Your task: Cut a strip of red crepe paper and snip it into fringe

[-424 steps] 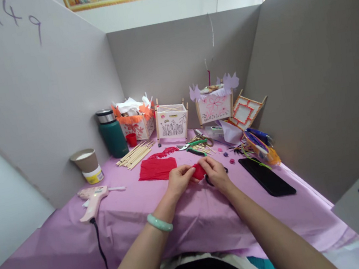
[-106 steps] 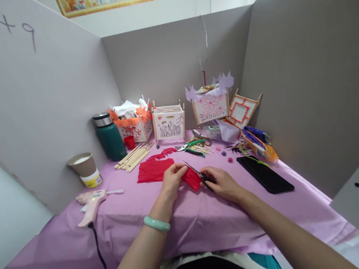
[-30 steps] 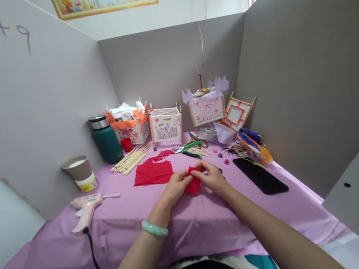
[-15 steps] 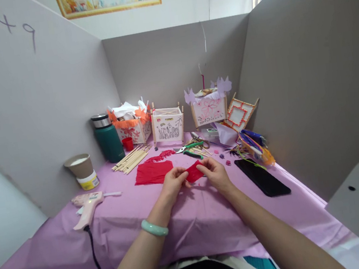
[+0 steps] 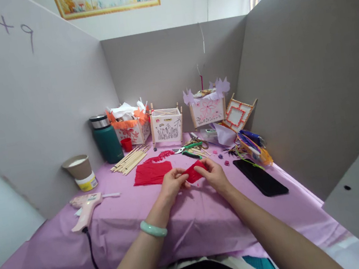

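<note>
A small folded piece of red paper or thin cloth is stretched between my two hands, just above the purple table cover. My left hand pinches its left edge between thumb and fingers. On the other side, my right hand grips it, the thumb lying on its upper face. Beyond my left hand a larger red sheet lies flat, with a fringed red strip behind it. Green-handled pliers or cutters rest farther back. Whatever lies under the fingers is hidden.
Left stand a pink glue gun, a brown cup on a tub and a green flask. Bamboo sticks lie behind. Decorated stick-framed boxes line the back. A black phone lies right, inside grey partitions.
The red piece is tilted slightly more, its right corner raised, and my right thumb has shifted on it. Both hands keep hold; the whole view has drifted a little.
</note>
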The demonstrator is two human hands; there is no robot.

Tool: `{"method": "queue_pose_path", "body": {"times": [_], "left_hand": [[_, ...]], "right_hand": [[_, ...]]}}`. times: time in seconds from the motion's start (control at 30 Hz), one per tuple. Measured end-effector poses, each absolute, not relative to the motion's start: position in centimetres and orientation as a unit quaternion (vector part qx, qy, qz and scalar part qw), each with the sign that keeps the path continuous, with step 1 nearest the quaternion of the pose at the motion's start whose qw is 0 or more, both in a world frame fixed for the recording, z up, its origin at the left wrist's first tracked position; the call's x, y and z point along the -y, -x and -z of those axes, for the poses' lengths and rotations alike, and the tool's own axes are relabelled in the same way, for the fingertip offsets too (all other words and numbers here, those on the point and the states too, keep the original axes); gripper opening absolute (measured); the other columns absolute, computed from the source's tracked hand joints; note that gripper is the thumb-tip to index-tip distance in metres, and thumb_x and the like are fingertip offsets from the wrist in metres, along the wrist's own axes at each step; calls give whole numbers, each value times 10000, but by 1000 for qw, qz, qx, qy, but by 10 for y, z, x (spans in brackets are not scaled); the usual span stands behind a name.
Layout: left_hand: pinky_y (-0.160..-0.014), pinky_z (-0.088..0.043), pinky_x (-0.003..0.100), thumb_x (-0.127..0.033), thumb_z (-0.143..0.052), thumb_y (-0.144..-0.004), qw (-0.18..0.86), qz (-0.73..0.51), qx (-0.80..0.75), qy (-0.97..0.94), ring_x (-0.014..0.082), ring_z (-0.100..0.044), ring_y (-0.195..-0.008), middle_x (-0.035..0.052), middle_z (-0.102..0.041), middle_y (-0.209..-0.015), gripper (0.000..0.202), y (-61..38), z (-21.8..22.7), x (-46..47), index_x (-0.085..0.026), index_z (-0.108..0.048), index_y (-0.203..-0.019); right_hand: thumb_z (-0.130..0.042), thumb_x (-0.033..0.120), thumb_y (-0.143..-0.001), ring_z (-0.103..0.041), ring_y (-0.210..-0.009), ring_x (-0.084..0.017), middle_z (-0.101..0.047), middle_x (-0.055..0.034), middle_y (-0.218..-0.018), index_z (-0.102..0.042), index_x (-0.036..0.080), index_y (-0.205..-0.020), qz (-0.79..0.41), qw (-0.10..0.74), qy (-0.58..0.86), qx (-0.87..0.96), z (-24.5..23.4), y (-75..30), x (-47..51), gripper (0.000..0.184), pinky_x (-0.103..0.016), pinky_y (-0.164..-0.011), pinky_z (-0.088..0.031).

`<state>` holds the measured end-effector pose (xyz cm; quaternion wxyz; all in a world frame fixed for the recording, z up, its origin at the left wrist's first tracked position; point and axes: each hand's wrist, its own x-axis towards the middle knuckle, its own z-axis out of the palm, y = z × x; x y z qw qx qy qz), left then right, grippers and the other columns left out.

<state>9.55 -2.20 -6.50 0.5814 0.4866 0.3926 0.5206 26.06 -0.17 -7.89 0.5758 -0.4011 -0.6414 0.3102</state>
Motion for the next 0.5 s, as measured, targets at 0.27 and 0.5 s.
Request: {"method": "queue_pose_path", "body": {"times": [0.27, 0.5], "left_hand": [[-414, -377, 182, -307, -719, -639, 589, -524, -384, -480, 111, -536, -378, -3, -600, -446, 307, -94, 66, 21, -140, -553, -836], [-508, -478, 224, -276, -733, -658, 610, -531, -364, -463, 145, -631, -481, 57, -676, -563, 302, -97, 66, 21, -140, -516, -819]], "right_hand": [[-596, 406, -793, -532, -648, -154, -582, 3, -698, -564, 201, -762, -303, 587, 402, 634, 77, -260, 4, 210, -278, -632, -439], [-571, 399, -813, -500, -629, -147, -537, 11, -664, -538, 203, -724, -257, 581, 427, 643, 75, -261, 7, 218, -270, -624, -415]]}}
